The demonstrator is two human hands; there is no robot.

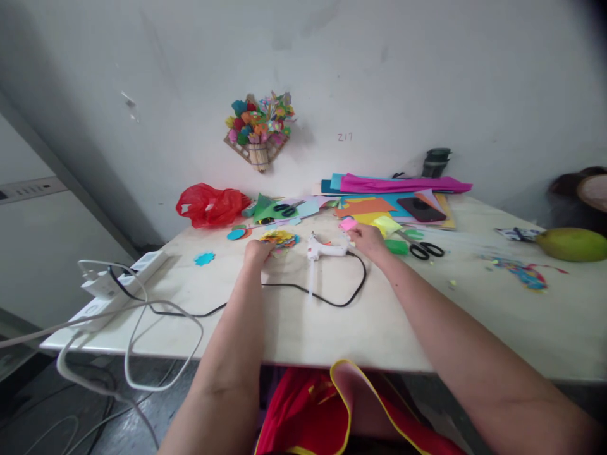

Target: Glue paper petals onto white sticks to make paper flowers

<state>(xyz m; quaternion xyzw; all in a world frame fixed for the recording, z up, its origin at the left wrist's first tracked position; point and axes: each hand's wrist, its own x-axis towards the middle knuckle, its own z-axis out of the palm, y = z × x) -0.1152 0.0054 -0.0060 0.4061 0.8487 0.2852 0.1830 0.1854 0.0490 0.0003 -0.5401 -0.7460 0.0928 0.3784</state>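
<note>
My right hand (pixel 368 240) pinches a small pink piece of paper (pixel 348 224) above the table, right of centre. At the left edge of a loose pile of coloured paper cut-outs (pixel 281 238), mostly yellow, orange and blue, rests my left hand (pixel 257 251). Its fingers are curled and partly hidden, so what they grip does not show. Between the hands a white glue gun (pixel 325 249) stands with a clear glue stick (pixel 311 284) pointing toward me. Left of my left hand lie a blue scalloped cut-out (pixel 205 258) and blue paper circles (pixel 236 234).
Black-handled scissors (pixel 427 251) lie right of my right hand; another pair (pixel 287 208) is farther back. A power strip (pixel 118 287) with trailing cables occupies the left edge. Behind are a red plastic bag (pixel 208 205), coloured sheets (pixel 365 206) and a phone (pixel 420 209). Paper scraps (pixel 526 275) lie right.
</note>
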